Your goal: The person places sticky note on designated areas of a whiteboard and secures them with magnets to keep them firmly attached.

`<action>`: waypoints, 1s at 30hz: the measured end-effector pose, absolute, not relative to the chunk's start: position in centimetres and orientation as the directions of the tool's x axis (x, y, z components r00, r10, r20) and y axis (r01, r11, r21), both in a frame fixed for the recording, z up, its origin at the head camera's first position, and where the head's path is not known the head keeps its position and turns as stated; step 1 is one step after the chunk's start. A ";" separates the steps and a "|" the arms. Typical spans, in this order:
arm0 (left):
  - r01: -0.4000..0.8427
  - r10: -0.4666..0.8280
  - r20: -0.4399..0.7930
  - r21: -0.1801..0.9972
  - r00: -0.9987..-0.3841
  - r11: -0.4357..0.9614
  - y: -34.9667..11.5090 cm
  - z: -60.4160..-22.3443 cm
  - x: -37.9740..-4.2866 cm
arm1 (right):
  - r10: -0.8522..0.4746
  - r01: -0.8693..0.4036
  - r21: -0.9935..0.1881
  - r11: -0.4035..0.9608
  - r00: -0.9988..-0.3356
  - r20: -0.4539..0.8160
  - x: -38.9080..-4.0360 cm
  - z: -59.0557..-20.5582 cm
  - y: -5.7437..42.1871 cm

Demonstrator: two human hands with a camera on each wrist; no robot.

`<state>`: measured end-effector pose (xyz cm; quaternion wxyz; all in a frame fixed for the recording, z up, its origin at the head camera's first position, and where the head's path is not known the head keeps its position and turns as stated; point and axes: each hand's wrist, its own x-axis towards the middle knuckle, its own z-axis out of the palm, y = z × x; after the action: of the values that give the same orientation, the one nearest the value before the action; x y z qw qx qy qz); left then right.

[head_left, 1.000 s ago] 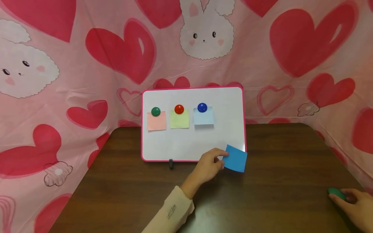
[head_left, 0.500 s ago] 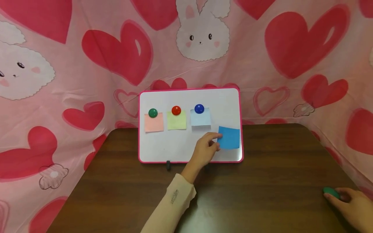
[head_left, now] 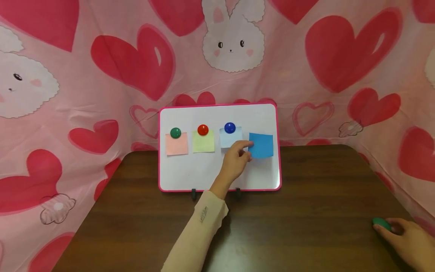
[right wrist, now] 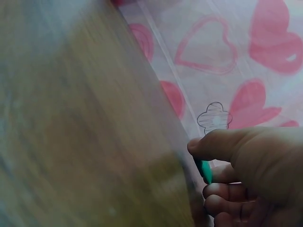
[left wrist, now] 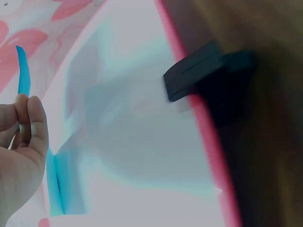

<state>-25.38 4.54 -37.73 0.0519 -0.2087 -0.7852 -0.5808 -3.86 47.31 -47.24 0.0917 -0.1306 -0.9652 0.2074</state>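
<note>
My left hand (head_left: 235, 160) pinches a blue sticky note (head_left: 261, 146) by its left edge, in front of the right part of the whiteboard (head_left: 204, 172). In the left wrist view the blue note shows nearly edge-on above the fingertips. Left of it on the board hang a pale blue note (head_left: 225, 139) under a blue magnet (head_left: 230, 127), a green-yellow note (head_left: 203, 143) under a red magnet (head_left: 203, 130), and a pink note (head_left: 176, 146) under a green magnet (head_left: 175, 132). At the far right my right hand (head_left: 408, 240) holds another green magnet (head_left: 381, 223) between thumb and fingers.
The whiteboard stands on dark feet (head_left: 193, 194) on a brown wooden table (head_left: 306, 211). Behind and at both sides hangs a pink cloth (head_left: 289, 75) printed with hearts and rabbits.
My left hand has raised the blue note from the board's lower right corner to the height of the other notes. The right hand still holds the green magnet, hardly moved.
</note>
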 end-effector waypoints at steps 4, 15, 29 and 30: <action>0.420 0.248 0.364 0.878 -0.898 0.230 4.7 -36.9 -26.6 | 0.294 0.224 -0.415 0.882 -0.949 0.113 -4.1 -46.7 47.0; 0.346 0.203 0.295 0.892 -0.934 0.292 5.3 -35.9 -28.4 | 0.265 0.162 -0.426 0.890 -0.944 0.196 -4.7 -44.9 44.9; 0.290 0.205 0.233 0.903 -0.951 0.318 5.9 -36.1 -29.2 | 0.145 -0.144 -0.467 0.872 -0.837 0.528 -8.9 -39.8 38.5; 0.289 0.208 0.230 0.902 -0.951 0.322 6.0 -36.1 -29.3 | 0.139 -0.167 -0.468 0.868 -0.822 0.552 -9.5 -39.3 38.0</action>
<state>-29.26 5.99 -36.11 0.0360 -0.1530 -0.8121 -0.5620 -9.45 37.96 -39.33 0.2980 0.0078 -0.9193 0.2569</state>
